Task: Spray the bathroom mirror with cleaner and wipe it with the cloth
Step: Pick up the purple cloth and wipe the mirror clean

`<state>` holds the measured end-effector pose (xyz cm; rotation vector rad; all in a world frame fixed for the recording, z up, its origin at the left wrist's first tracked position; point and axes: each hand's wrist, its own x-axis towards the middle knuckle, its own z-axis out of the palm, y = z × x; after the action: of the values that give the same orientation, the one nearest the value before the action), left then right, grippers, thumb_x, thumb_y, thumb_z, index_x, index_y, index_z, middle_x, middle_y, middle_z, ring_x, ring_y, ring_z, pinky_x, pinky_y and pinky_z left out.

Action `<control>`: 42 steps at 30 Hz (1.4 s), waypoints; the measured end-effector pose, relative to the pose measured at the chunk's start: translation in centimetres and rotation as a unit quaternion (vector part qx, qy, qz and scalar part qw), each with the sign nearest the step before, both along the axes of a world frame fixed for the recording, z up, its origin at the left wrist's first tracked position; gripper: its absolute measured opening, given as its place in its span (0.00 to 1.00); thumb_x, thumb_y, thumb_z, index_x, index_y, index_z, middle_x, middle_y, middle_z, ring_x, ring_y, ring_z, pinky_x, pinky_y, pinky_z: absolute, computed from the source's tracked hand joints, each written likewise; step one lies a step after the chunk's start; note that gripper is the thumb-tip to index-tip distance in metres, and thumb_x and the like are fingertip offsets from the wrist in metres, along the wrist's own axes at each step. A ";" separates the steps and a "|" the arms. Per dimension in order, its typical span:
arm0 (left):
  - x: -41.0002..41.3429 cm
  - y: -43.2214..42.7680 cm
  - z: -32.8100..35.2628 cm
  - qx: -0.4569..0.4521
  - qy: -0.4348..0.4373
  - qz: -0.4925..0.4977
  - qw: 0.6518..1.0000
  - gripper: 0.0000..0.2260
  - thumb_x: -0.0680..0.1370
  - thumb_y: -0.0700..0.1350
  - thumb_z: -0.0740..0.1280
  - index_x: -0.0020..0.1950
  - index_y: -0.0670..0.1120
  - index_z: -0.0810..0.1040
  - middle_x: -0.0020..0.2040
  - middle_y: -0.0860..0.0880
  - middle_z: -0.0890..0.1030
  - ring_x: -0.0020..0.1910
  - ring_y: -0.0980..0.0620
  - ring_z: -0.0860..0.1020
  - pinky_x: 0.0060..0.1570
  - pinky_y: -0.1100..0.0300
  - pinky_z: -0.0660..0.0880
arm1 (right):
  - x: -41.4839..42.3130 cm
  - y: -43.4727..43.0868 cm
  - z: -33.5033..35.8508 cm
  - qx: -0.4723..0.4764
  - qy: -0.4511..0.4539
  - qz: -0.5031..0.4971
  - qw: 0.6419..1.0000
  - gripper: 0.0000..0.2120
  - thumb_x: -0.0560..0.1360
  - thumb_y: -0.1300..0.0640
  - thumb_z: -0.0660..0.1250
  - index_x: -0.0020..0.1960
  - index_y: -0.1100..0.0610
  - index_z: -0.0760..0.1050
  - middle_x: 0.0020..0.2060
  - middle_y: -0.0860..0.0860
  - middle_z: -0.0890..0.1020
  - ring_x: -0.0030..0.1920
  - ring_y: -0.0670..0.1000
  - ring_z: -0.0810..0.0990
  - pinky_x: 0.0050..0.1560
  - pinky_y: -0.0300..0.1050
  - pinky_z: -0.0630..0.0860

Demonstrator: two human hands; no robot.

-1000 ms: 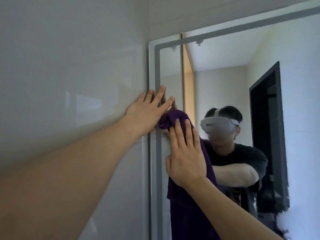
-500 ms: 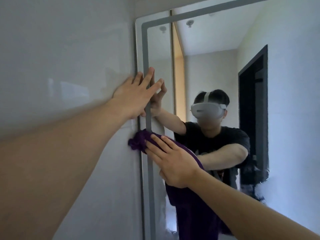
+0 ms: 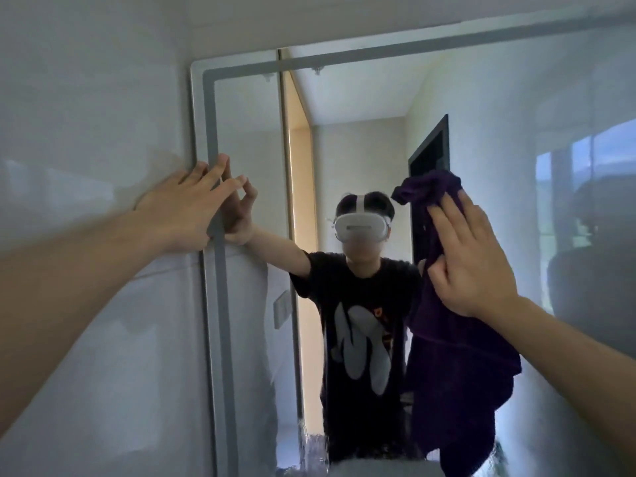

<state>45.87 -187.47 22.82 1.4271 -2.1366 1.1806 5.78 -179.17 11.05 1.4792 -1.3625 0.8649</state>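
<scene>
The bathroom mirror (image 3: 247,139) fills the wall ahead, with a grey band running round its edge. My left hand (image 3: 182,208) lies flat with straight fingers across the mirror's left edge and the tiled wall. My right hand (image 3: 468,256) presses a dark purple cloth (image 3: 444,346) flat against the glass right of the middle, fingers straight and pointing up. The cloth bunches above my fingertips and hangs long below my wrist. No spray bottle is in sight.
A glossy pale tiled wall (image 3: 86,115) adjoins the mirror on the left. The glass reflects a person with a white headset, a dark doorway and a wooden door frame. Foamy wet streaks (image 3: 313,449) show on the glass near the bottom.
My right hand has carried the cloth from the mirror's left edge, first down, then far to the right and up across the glass. My left hand has stayed on the left edge.
</scene>
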 end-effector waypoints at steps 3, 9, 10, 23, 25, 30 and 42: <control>0.1 0.0 0.4 0.028 0.018 -0.015 0.999 0.46 0.73 0.47 0.71 0.82 0.57 0.44 0.84 0.47 0.38 0.83 0.41 0.49 0.79 0.46 0.58 | -2.4 1.1 -1.1 -0.027 -0.072 0.009 0.997 0.39 0.71 0.57 0.58 0.81 0.61 0.56 0.81 0.59 0.58 0.82 0.61 0.50 0.81 0.62 0.51; -0.9 -0.1 0.0 0.015 0.076 -0.038 0.996 0.40 0.73 0.47 0.72 0.81 0.52 0.56 0.84 0.44 0.47 0.82 0.41 0.52 0.78 0.42 0.58 | -4.8 2.3 -3.7 -0.068 -0.208 -0.011 0.976 0.38 0.72 0.57 0.56 0.81 0.60 0.53 0.82 0.58 0.54 0.83 0.59 0.47 0.81 0.61 0.50; -1.7 0.0 -0.2 -0.003 0.091 -0.049 0.995 0.39 0.73 0.48 0.72 0.80 0.49 0.59 0.84 0.42 0.49 0.82 0.40 0.52 0.78 0.41 0.59 | -5.1 2.4 -4.1 -0.069 -0.219 -0.015 0.973 0.38 0.72 0.57 0.56 0.81 0.60 0.53 0.82 0.58 0.54 0.83 0.59 0.47 0.81 0.61 0.50; -29.0 5.6 -2.0 -0.078 0.036 -0.288 0.954 0.31 0.82 0.63 0.51 0.82 0.64 0.40 0.83 0.50 0.34 0.81 0.37 0.34 0.75 0.27 0.41 | -12.0 4.8 -7.4 -0.005 -0.141 -0.034 0.989 0.41 0.71 0.57 0.59 0.83 0.56 0.49 0.83 0.53 0.51 0.83 0.53 0.43 0.82 0.57 0.49; -32.2 5.4 -3.4 -0.100 0.029 -0.295 0.950 0.31 0.81 0.65 0.49 0.82 0.64 0.41 0.84 0.50 0.36 0.81 0.35 0.35 0.74 0.25 0.42 | -14.1 5.7 -8.5 0.000 -0.145 -0.049 0.988 0.41 0.72 0.57 0.59 0.82 0.57 0.49 0.83 0.54 0.52 0.83 0.54 0.44 0.82 0.56 0.47; -35.4 3.4 -5.2 -0.193 0.046 -0.270 0.942 0.32 0.80 0.69 0.44 0.83 0.62 0.46 0.85 0.47 0.40 0.81 0.30 0.39 0.71 0.22 0.45 | -19.4 8.1 -11.4 0.028 -0.122 -0.093 0.988 0.40 0.72 0.54 0.55 0.82 0.58 0.49 0.82 0.56 0.53 0.83 0.57 0.46 0.80 0.62 0.55; -35.7 3.1 -5.4 -0.209 0.065 -0.294 0.930 0.31 0.80 0.67 0.44 0.83 0.61 0.48 0.85 0.46 0.44 0.80 0.28 0.42 0.71 0.21 0.46 | -14.8 6.2 -12.0 -0.165 -0.418 -0.054 0.891 0.40 0.68 0.62 0.55 0.81 0.59 0.53 0.81 0.58 0.57 0.82 0.60 0.50 0.81 0.60 0.52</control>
<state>10.19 -184.37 17.42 0.5973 -1.8676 1.1558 -9.03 -172.99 -0.92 0.7518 -1.7540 1.6785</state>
